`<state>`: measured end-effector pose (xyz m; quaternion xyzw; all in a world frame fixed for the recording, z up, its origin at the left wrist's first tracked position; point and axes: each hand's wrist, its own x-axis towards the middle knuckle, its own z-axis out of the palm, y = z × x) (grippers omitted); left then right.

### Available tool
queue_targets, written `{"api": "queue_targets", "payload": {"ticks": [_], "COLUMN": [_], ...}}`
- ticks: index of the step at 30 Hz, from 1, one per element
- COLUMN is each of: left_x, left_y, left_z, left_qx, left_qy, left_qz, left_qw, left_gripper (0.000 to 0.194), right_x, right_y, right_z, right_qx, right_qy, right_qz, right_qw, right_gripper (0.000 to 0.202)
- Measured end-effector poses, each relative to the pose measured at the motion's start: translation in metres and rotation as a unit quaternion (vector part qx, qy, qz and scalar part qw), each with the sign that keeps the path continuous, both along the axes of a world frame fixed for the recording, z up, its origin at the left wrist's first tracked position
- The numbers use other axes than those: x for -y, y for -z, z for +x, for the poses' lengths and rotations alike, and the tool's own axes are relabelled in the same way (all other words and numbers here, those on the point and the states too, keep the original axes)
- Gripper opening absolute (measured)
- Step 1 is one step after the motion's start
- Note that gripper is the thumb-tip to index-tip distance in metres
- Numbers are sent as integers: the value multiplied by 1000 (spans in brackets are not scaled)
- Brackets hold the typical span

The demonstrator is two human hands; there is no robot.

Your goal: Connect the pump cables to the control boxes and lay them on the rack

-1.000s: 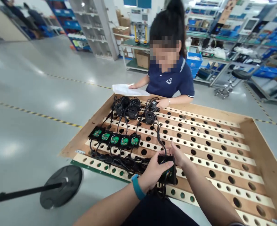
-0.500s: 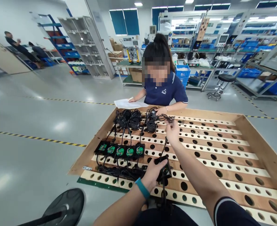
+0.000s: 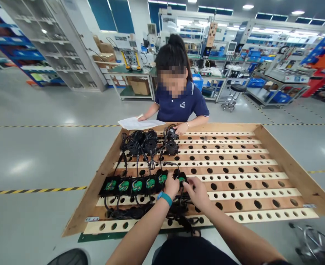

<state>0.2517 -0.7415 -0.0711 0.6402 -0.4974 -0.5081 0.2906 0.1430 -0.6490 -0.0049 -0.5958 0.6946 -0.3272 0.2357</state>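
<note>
The end module (image 3: 182, 179) sits at the right end of the row of modules (image 3: 137, 185) on the slatted board (image 3: 234, 176), between your hands. Your left hand (image 3: 172, 185) has its fingers curled at its left side; your right hand (image 3: 198, 192) reaches its right edge, thumb and fingers parted. Black cables (image 3: 129, 212) bunch below the row.

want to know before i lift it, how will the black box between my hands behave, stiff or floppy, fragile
The box itself looks stiff, with straight edges. The black cables look floppy and would probably drag or tug it askew. Its exposed green board suggests a fragile face, best not pressed.
</note>
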Motion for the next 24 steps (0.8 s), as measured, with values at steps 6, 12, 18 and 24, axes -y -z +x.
{"api": "queue_targets", "payload": {"ticks": [6,12,18,24], "left_x": [-8,-1,9,12], "left_y": [-1,0,2,2], "left_z": [-4,9,24,31], "left_qx": [78,187,288,316], "left_qy": [83,217,279,342], "left_qz": [-129,-192,-230,-250], "left_qw": [985,939,887,849], "left_gripper": [57,61,58,59], "right_x": [-112,-94,-52,-39], "right_y": [31,24,-31,-4], "right_z": [-1,11,-39,-78], "right_qx": [195,-51,-301,-276], "right_qy": [-186,-187,-204,-141], "right_qz": [184,267,209,210], "right_qw": [945,944,908,927], "right_gripper": [68,37,22,46]}}
